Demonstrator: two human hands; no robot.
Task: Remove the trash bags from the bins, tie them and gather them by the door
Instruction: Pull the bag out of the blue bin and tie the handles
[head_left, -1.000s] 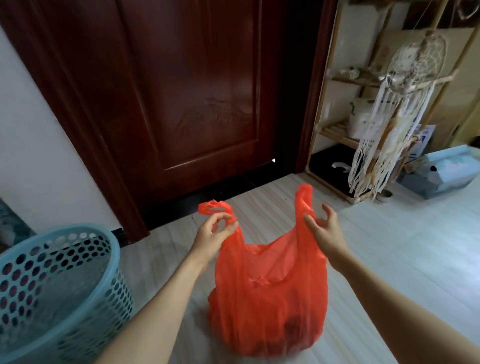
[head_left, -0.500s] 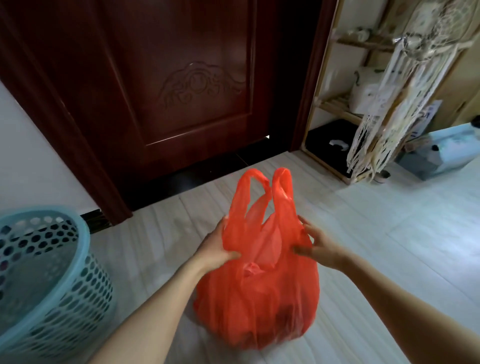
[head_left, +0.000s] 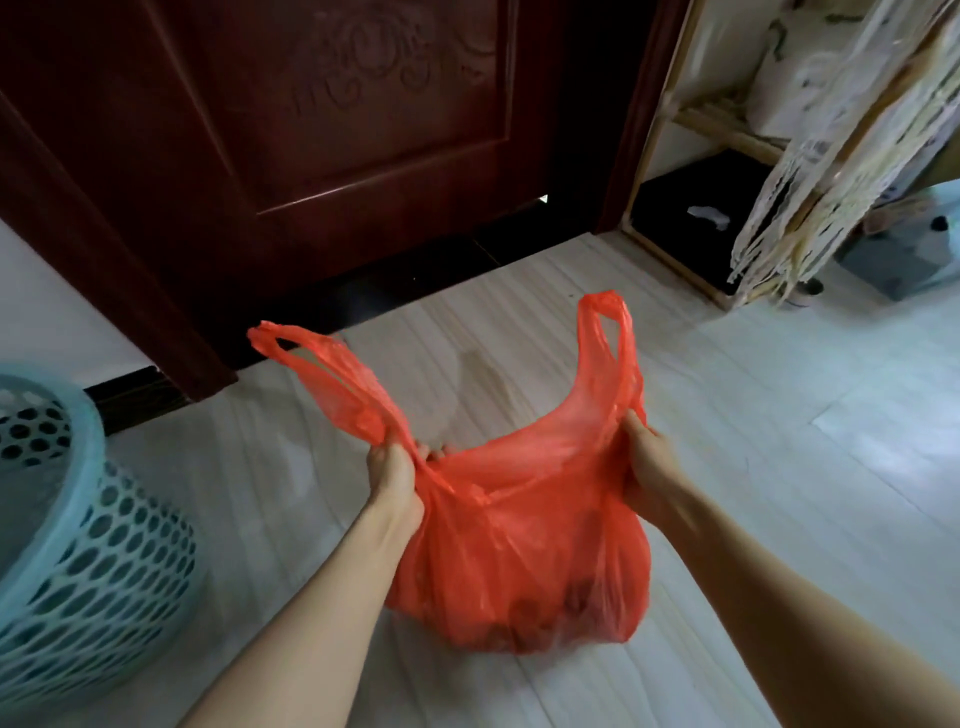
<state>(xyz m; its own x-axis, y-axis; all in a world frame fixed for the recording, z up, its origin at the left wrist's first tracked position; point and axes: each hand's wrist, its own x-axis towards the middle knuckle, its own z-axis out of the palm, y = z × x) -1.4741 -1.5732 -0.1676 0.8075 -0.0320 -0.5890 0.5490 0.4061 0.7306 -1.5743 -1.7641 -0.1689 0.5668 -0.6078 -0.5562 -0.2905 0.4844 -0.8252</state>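
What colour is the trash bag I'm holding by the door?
The trash bag is translucent orange-red, seen in the head view.

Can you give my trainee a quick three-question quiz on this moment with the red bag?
1. True or false: the red bag is already knotted.
2. What does the left hand grip? A) the blue basket B) the bag below one handle C) the door
3. Fill in: the bag rests on the ___, in front of the door.

Key: 1 false, both handles stand apart and loose. 2 B; the right hand grips the other side. 3 floor.
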